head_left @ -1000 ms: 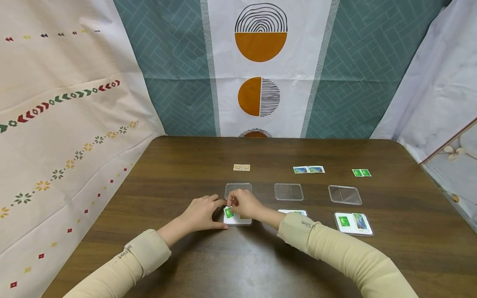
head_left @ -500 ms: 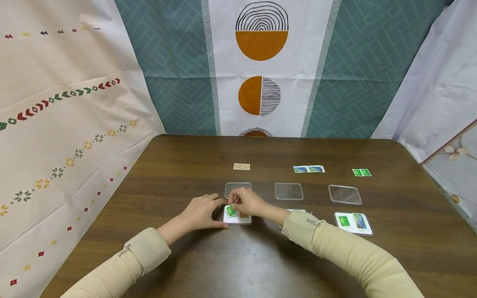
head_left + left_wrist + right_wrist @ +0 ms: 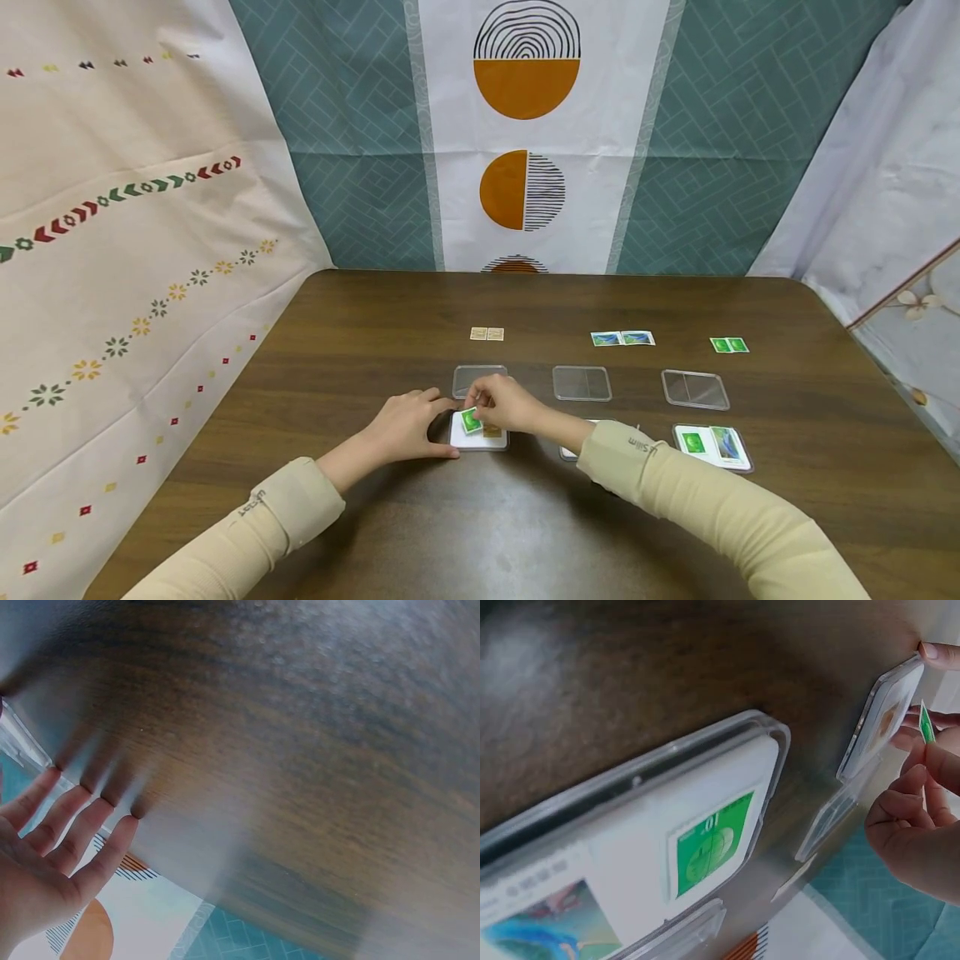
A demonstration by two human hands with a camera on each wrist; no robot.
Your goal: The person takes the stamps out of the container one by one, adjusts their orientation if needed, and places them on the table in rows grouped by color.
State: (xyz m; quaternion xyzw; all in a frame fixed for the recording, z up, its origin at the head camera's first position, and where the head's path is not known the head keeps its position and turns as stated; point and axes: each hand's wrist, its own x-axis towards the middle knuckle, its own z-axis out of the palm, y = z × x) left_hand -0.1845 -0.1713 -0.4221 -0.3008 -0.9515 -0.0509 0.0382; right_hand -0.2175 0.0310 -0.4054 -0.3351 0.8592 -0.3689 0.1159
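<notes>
- Case [image 3: 483, 444] (white, near left): using it as landmark; it is lying flat on the table [image 3: 480, 517] between my hands.
- Left hand [image 3: 405, 425]: spreading wide at the case's left end, thumb touching its near corner, forefinger reaching to the far one.
- Right hand [image 3: 510, 404]: narrowing to a pinch, thumb and finger holding the green stamp [image 3: 470, 422].
- Green stamp: tilting above the case's left half. Whether its lower edge is touching, I cannot tell.
- Change: over the last second the stamp is shifting rightward above the case, nearer the brown stamp [image 3: 491, 431], which is lying in the case's right half. My left hand is keeping its place.
- Reading: I am probably adjusting position; the stamp is not yet lying flat.
- Right of the case: the middle case [image 3: 567, 454] is hiding partly behind my sleeve [image 3: 630, 454]; farther right, another case [image 3: 708, 460] is holding a green and a blue stamp.
- Beyond the case: three clear lids [image 3: 582, 383] are lying in a row; past them, brown [image 3: 478, 334], blue [image 3: 637, 337] and green [image 3: 721, 345] pairs.
</notes>
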